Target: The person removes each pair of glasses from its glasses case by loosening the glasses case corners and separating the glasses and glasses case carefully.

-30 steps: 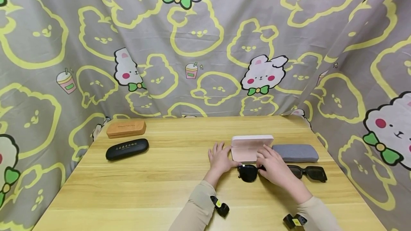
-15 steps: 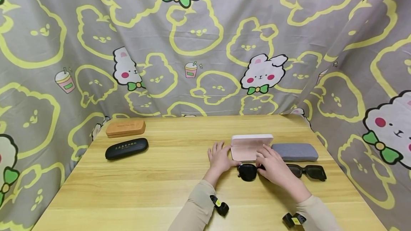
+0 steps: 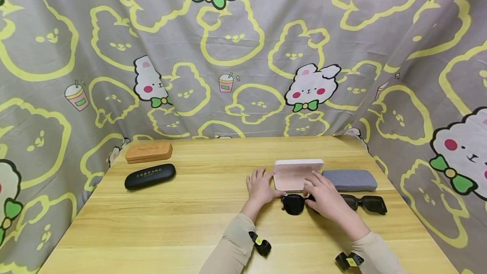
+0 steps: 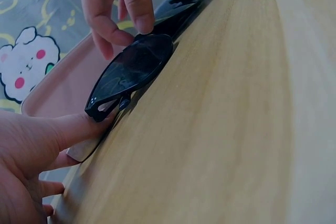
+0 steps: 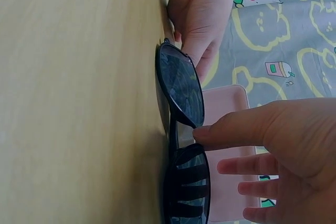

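Dark sunglasses [image 3: 294, 204] stand lens-up in front of an open glasses case [image 3: 298, 181] with a pink inside. At their left corner is my left hand [image 3: 261, 187], its fingers spread beside the case and its thumb touching the frame; the left wrist view shows this thumb [image 4: 79, 129] under the hinge. My right hand [image 3: 323, 193] lies over the other lens. In the right wrist view its thumb [image 5: 226, 130] touches the bridge of the sunglasses [image 5: 181, 80], while its other fingers [image 5: 247, 164] extend loosely over the case.
A second pair of dark sunglasses [image 3: 373, 204] lies right of my right hand, before a closed grey-blue case [image 3: 350, 180]. Far left on the wooden table [image 3: 152, 231] are a brown case [image 3: 149, 152] and a black case [image 3: 150, 176]. A patterned curtain [image 3: 243, 109] hangs behind.
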The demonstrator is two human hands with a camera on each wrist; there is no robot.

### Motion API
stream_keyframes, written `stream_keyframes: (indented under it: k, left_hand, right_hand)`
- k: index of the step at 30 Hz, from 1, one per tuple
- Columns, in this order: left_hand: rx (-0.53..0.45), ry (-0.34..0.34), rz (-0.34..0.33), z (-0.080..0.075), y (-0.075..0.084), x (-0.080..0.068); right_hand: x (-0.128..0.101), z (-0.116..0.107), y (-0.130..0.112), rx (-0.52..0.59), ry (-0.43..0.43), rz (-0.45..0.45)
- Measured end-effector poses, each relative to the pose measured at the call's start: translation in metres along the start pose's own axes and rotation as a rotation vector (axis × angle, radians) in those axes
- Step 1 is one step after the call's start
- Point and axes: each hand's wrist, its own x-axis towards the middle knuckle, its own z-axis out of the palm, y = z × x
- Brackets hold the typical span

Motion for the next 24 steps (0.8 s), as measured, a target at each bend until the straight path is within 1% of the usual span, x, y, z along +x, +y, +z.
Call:
stream_keyframes:
  k: [8,12,19,24]
  left_hand:
    - [0.012,0.001,0.0,0.0,0.001,0.0]
    - [0.007,0.004,0.003,0.0,0.001,-0.001]
    - [0.012,0.002,0.01,0.001,0.0,0.0]
    - [0.008,-0.002,0.01,0.0,0.0,0.0]
  right_hand:
    - [0.0,-0.009,-0.001,0.008,-0.029,0.033]
    - [0.0,-0.011,0.001,0.017,-0.009,0.029]
    - [0.001,-0.013,0.003,0.019,0.038,-0.01]
    - [0.002,-0.018,0.005,0.006,0.029,0.018]
